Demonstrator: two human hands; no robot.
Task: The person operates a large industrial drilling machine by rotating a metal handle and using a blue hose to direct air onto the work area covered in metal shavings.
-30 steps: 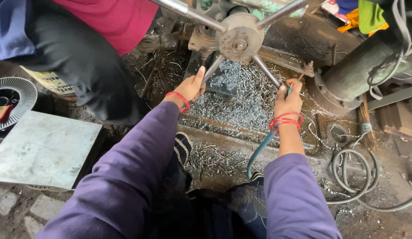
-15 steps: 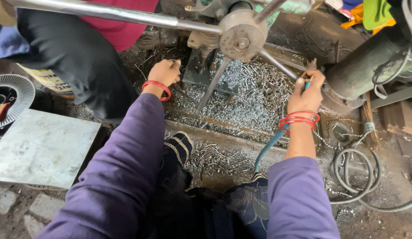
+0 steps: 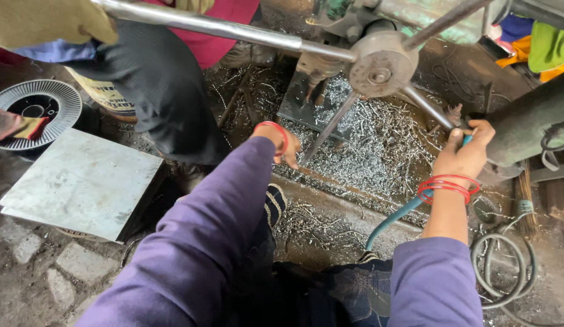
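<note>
Right hand (image 3: 467,154) clenched round teal hose (image 3: 394,219) end, left hand (image 3: 281,144) loose, grasping nothing, beside grey steel spoke handle (image 3: 330,128): likely sleeve snag or swarf cuts.

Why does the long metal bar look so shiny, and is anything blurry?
Head view: daylight glints off the bar as a bright streak; the metal shavings sparkle too. The left hand and right hand look sharp; only the glove in the corner is slightly soft.
</note>
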